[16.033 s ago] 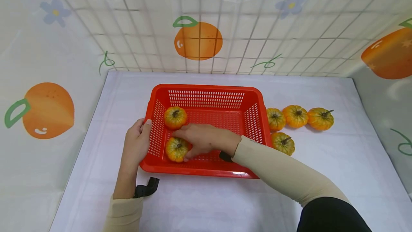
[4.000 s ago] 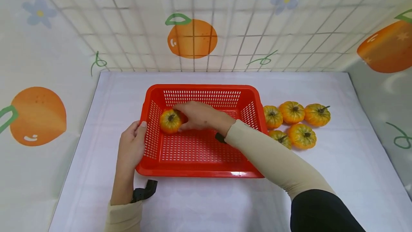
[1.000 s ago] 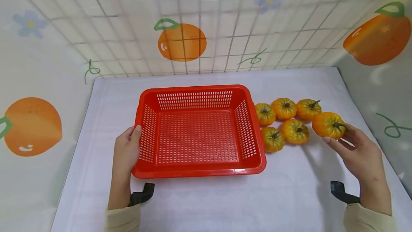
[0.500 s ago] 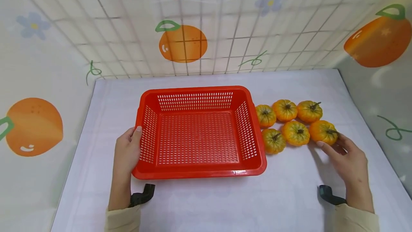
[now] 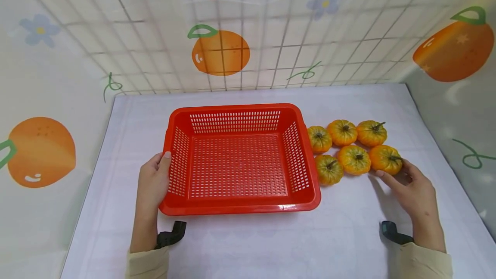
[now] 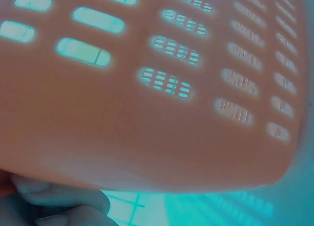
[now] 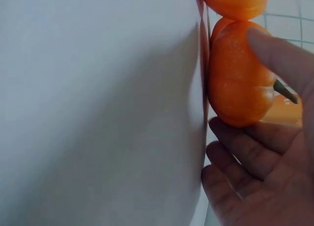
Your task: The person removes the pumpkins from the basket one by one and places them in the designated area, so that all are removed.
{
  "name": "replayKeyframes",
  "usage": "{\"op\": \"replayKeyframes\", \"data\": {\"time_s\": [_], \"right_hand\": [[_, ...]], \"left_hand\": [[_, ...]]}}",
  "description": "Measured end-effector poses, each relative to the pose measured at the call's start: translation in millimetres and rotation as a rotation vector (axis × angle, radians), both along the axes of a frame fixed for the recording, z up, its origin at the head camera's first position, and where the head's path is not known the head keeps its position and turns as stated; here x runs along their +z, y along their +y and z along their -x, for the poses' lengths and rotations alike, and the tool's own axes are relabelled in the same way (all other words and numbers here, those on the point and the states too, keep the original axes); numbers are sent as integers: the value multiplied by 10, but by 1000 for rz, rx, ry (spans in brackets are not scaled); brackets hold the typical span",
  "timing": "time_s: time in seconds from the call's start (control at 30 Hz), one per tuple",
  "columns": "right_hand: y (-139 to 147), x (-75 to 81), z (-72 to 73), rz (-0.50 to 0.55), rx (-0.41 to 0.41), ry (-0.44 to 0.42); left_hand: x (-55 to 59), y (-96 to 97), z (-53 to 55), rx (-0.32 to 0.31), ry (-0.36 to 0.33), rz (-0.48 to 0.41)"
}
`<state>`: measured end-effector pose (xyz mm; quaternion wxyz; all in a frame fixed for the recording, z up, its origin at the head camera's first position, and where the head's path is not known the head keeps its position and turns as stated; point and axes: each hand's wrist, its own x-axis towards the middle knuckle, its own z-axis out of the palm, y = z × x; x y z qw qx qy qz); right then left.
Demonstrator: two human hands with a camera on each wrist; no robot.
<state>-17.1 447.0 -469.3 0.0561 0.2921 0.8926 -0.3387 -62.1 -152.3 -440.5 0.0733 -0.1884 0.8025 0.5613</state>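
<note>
My left hand (image 5: 153, 182) grips the left rim of a red plastic basket (image 5: 240, 206) with slotted walls, thumb over the edge. In the left wrist view, its fingers (image 6: 73, 201) show below the basket's wall (image 6: 147, 138). My right hand (image 5: 414, 190) holds a small orange-yellow pumpkin (image 5: 385, 159) at the front row's right end. In the right wrist view, the thumb (image 7: 279, 54) lies along one side of this pumpkin (image 7: 240, 79), the fingers at its other side; it sits against the white cloth, touching its neighbour. The basket holds nothing.
Several more small pumpkins (image 5: 354, 159) stand in two rows right of the basket, the leftmost close against its wall. White cloth (image 5: 271, 244) covers the table. A fruit-printed curtain (image 5: 267, 25) over a wire grid bounds the back, with printed sheets at both sides.
Both pumpkins seen earlier in the basket have left it. My right hand has lowered the last one from the air to the front row's right end. The left hand keeps its grip.
</note>
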Motion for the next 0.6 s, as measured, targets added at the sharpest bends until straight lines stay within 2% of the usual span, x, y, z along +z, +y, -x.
{"op": "replayKeyframes", "data": {"time_s": [0.23,0.4,0.5,0.6], "right_hand": [[13,36,-9,-8,42,-23],[0,70,-16,-47,99,-31],[-12,120,-44,-71,142,-28],[-6,192,-85,-98,174,-5]], "left_hand": [[-4,-35,31,-57,-17,8],[-26,-158,59,-134,-32,-55],[-11,-274,23,-181,-1,-66],[4,-389,-35,-201,69,-15]]}}
